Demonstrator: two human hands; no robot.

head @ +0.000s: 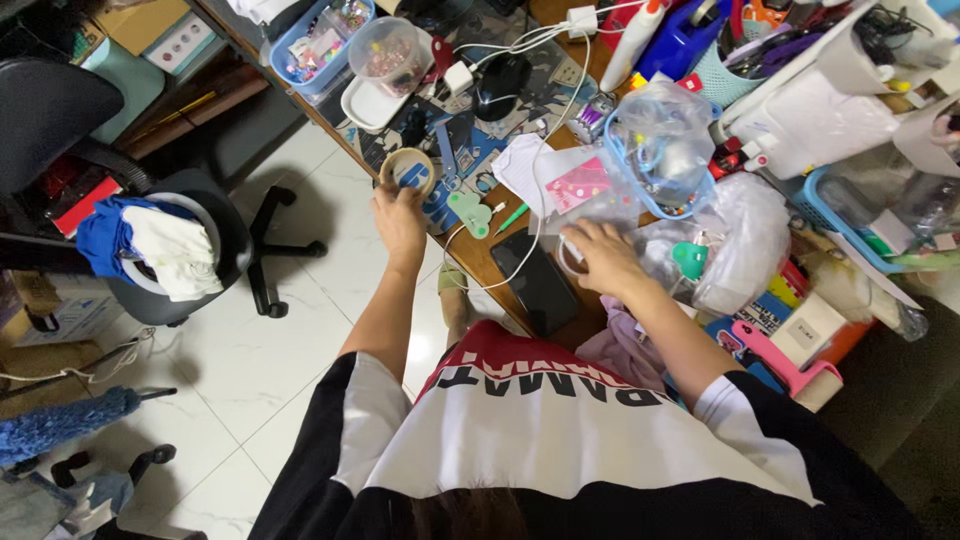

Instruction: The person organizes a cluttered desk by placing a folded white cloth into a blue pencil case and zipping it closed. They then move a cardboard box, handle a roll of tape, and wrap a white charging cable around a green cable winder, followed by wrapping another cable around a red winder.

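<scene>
My left hand [400,218] is at the desk's near-left edge, fingers closed on a beige roll of tape [407,167] held upright. My right hand [603,258] rests palm down on the wooden desk [478,262], fingers spread over a small clear ring-shaped tape roll [568,256]; whether it grips the roll I cannot tell. A black phone [540,284] lies flat between the two hands. Right beside my right hand are clear plastic bags [735,240] holding small items, among them a teal piece [690,259].
The desk is crowded: a black mouse [500,85], white cables [530,40], a clear tub [385,50], a blue basket [318,42], a green pen [512,216], a white paper roll [800,90]. A black office chair [190,250] with clothes stands on the white tiled floor to the left.
</scene>
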